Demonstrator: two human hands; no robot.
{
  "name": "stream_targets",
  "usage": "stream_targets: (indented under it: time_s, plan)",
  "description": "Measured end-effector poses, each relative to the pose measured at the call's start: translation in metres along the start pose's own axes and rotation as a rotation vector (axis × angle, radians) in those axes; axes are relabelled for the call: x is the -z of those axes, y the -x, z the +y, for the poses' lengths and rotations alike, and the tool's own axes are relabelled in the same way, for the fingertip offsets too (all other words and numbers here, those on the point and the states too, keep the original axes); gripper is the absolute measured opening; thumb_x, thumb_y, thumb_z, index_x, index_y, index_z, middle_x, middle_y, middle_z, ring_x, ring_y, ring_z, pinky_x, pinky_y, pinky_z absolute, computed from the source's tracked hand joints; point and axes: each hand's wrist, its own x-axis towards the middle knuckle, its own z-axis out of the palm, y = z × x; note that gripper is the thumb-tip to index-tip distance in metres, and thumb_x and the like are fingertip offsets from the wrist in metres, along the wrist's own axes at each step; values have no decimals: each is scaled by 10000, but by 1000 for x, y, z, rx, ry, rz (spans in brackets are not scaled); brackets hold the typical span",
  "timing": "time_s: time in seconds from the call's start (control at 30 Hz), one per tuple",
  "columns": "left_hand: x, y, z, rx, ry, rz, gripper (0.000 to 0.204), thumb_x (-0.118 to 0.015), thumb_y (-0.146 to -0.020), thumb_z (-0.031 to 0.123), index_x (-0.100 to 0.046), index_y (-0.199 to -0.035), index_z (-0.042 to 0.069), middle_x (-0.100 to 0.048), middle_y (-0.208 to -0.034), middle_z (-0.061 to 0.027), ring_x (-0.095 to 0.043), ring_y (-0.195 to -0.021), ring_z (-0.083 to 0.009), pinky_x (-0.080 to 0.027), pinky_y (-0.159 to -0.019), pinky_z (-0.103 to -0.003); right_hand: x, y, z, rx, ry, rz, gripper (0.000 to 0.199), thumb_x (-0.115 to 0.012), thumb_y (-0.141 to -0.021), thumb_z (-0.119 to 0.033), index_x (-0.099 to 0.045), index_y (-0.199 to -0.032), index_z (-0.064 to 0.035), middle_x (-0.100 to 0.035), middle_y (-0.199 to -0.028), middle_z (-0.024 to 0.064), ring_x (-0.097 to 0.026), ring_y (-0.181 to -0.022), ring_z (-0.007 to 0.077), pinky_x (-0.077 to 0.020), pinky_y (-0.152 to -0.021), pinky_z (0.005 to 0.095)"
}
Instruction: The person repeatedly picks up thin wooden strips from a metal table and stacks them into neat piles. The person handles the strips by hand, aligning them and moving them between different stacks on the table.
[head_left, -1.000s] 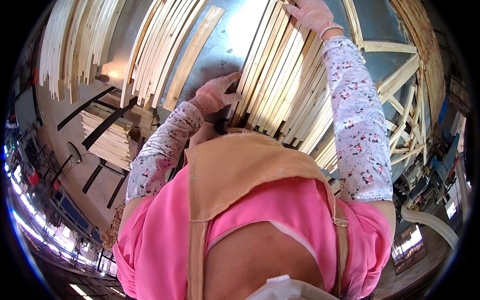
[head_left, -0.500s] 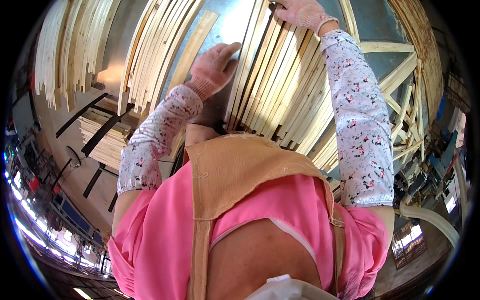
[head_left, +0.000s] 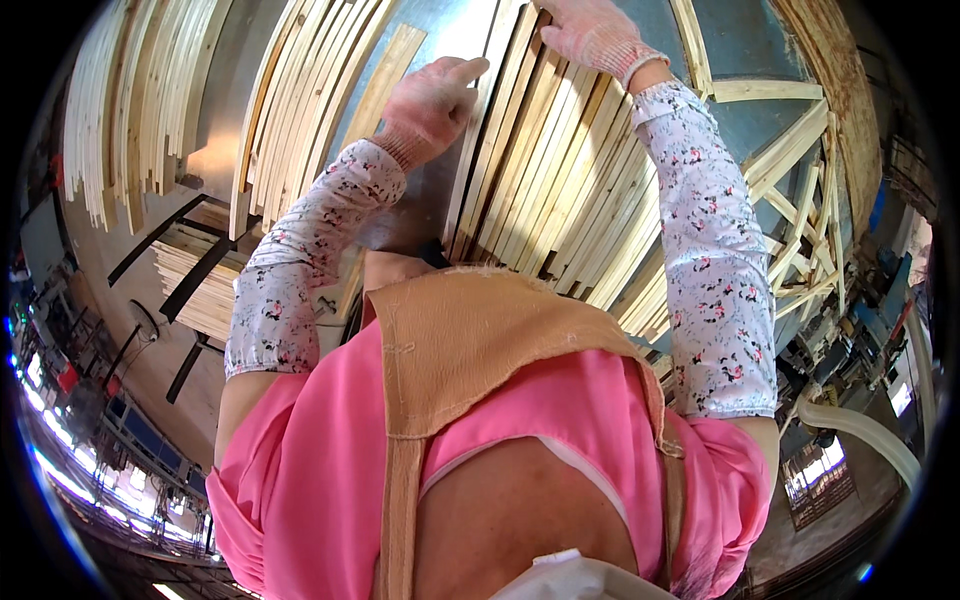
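Both my hands wear pink knitted gloves. My left hand is over the metal tabletop, forefinger stretched out and thumb apart, with nothing in it. Its fingertips come up to the edge of a long wooden strip at the left side of a row. My right hand lies at the far part of this row, thumb apart from the fingers, closed about the edge of a strip; the picture's upper edge cuts off part of its fingers. Several pale wooden strips lie side by side between my arms.
More strip bundles lie to the left, with another stack lower down beside black bars. A single short strip rests near my left hand. At the right, loose crossed strips lie before a curved wooden edge.
My left hand has moved slightly away from my body, and my right hand slightly left and farther off. The gap beside the row's leftmost strip has narrowed.
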Motion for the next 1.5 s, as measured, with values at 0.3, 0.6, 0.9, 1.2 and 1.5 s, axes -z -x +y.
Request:
stream_targets:
  time_s: [0.3,0.6,0.9,1.2,1.5]
  plan:
    - [13,-42,65,316,456,-120,831,-763,-957,457,-436,-1616,69,-662,-1446,-221,-658,-1327,-313,-516,-1130,-427,38,67,-46,-57,-275,249,589,-639,-953,-324,-618,-1441,4,-751,-1006,265,-727,-981,436,-584,-899,491]
    - [-5,-38,86,515,476,-88,943,-757,-927,630,-510,-1490,-86,-686,-1366,-250,-666,-1267,-332,-508,-1092,-411,-155,126,-114,-406,-668,488,681,-644,-1008,-326,-386,-1575,-51,-590,-1451,322,-696,-1205,393,-621,-1023,439]
    - [57,-91,128,385,731,291,626,-726,-987,503,-630,-1303,-29,-756,-1123,-245,-733,-1076,-376,-569,-932,-445,-51,109,-101,-260,-407,529,775,-832,-944,-372,-456,-1496,22,-753,-1191,229,-783,-1000,254,-647,-806,373]
    - [73,121,-5,461,-673,-136,1152,-785,-790,727,-344,-1707,188,-324,-1739,-212,-247,-1621,-464,-183,-1277,-689,20,103,-120,-33,-126,65,787,-685,-864,-328,-511,-1596,-100,-750,-1102,165,-742,-935,256,-635,-821,393]
    - [78,167,-57,481,-652,-172,886,-649,-960,626,-371,-1678,188,-382,-1689,-177,-324,-1583,-428,-275,-1269,-621,-75,-3,-198,778,486,-228,163,-789,-968,-323,-800,-1131,-311,-695,-917,-24,-688,-956,155,-590,-849,347]
